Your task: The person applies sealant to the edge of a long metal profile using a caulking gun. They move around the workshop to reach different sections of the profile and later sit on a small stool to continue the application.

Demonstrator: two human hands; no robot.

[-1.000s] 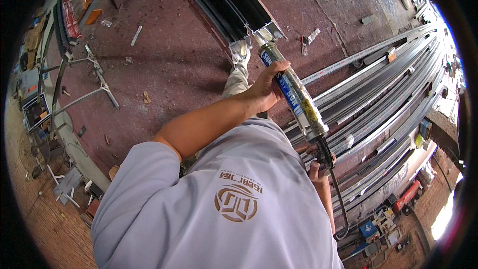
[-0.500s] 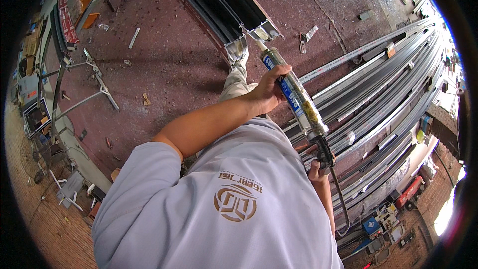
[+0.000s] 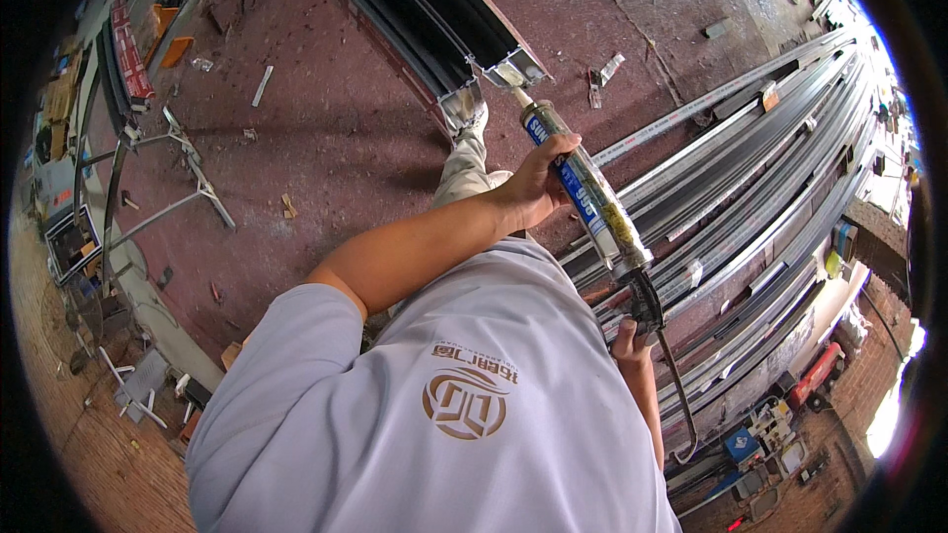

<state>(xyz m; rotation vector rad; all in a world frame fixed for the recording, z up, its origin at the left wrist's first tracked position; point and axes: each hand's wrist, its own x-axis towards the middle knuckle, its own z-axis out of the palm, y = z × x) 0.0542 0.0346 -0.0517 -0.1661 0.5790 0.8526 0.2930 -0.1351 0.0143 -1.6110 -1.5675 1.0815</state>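
My left hand is wrapped around the barrel of a caulking gun holding a blue and white sealant cartridge. Its nozzle tip touches the cut end of a dark metal frame profile. My right hand grips the gun's handle low at the right, mostly hidden behind my light grey shirt. The gun's plunger rod trails down behind the handle.
Long grey metal profiles lie stacked at the right. A second profile end sits beside my shoe. The reddish floor carries scraps, and a metal stand lies at the left. Boxes and tools crowd the lower right.
The view has shifted slightly; the nozzle stays at the profile end and both hands keep the same hold on the gun.
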